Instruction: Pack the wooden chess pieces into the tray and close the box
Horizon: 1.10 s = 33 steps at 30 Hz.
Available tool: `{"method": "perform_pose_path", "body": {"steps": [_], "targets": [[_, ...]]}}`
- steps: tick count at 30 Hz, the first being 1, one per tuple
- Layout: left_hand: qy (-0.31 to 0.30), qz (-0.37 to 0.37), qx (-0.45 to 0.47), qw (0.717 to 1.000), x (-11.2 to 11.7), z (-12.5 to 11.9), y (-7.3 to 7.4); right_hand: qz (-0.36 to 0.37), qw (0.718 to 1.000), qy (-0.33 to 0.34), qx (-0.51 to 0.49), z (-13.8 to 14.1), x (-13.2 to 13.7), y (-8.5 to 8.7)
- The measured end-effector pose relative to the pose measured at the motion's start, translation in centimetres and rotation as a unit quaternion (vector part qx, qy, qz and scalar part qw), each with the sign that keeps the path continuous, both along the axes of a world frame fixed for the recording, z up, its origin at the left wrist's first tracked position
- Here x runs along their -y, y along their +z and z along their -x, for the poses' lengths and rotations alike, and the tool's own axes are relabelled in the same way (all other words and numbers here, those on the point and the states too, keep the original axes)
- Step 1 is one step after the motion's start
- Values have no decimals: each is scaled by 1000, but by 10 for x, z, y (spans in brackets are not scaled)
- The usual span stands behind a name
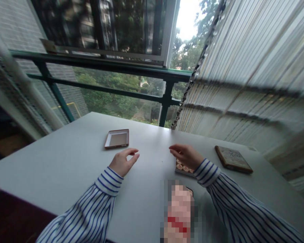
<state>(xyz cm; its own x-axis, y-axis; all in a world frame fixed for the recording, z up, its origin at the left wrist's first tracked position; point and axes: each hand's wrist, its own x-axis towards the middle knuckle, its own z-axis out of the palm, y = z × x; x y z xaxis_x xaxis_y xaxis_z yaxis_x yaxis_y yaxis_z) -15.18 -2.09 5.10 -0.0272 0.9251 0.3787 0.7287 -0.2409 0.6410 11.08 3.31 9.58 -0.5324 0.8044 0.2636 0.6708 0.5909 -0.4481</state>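
My left hand (pixel 124 161) hovers over the white table, thumb and fingers apart with nothing visible between them. Just beyond it lies a shallow open box lid (pixel 119 139) with a brown rim and a pale inside. My right hand (pixel 186 156) is over a box of round wooden Chinese chess pieces (pixel 185 167) marked with red characters, covering most of it. The fingers of this hand are curled and pressed together, pointing left. Whether they hold anything is hidden.
A flat brown box or book (pixel 233 159) with a printed cover lies at the right. A pixelated patch (pixel 178 209) covers something near the front; a dark rounded corner shows beside it. Behind the table (pixel 73 158) are a green railing (pixel 116 67) and a bead curtain (pixel 243 50).
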Motion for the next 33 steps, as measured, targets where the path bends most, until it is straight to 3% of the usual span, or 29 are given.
{"method": "perform_pose_path", "body": {"steps": [14,19,33], "targets": [[152,34,71,985,-1,71,-13,27,996,73,39,72,-24,-5],[196,31,79,977,-9,95,-18,46,996,70,35,93,-32,-9],[270,106,94,953,-38,129,-41,105,992,61,37,136,-58,-27]]}}
